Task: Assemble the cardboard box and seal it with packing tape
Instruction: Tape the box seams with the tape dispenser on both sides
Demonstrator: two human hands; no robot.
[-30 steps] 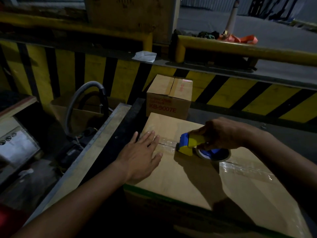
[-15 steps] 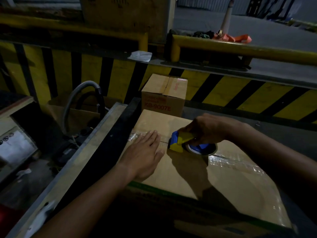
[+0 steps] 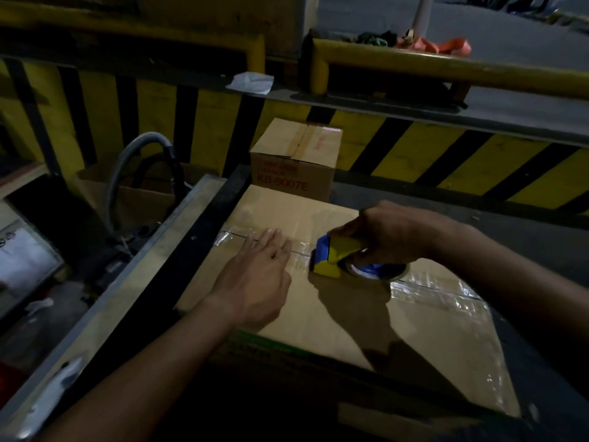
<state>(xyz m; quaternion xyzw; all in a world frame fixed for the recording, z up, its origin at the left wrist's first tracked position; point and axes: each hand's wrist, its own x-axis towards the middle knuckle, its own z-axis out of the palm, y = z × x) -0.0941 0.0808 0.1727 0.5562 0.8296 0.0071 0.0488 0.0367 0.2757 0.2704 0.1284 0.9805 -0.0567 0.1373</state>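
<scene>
The cardboard box (image 3: 318,314) lies flat-topped on the table (image 3: 178,250) right in front of the person, its flaps closed, and the seam between them runs across the lid from the far left edge toward the near right corner. That seam is the long axis that matters here, and both hands sit on it. The right hand (image 3: 392,234) is clamped over the yellow and blue tape dispenser (image 3: 331,256), which rests on the lid about midway along the seam with its cutter end pointing left. Behind it, toward the right, a shiny strip of packing tape (image 3: 439,288) already covers the seam. The left hand (image 3: 258,282) lies open and flat, fingers spread and holding nothing, pressing the lid just beside the dispenser on the left, across the seam. Tape also shows under and beyond that hand, reaching the left edge, so the strip looks nearly or fully laid. My guess is that what remains is to cut or finish the strip in the short gap between the hands, and the right hand, already on the dispenser, is the one placed to do it, while the left holds the flaps down. A smaller taped box (image 3: 294,161) stands just behind, clear of the work
</scene>
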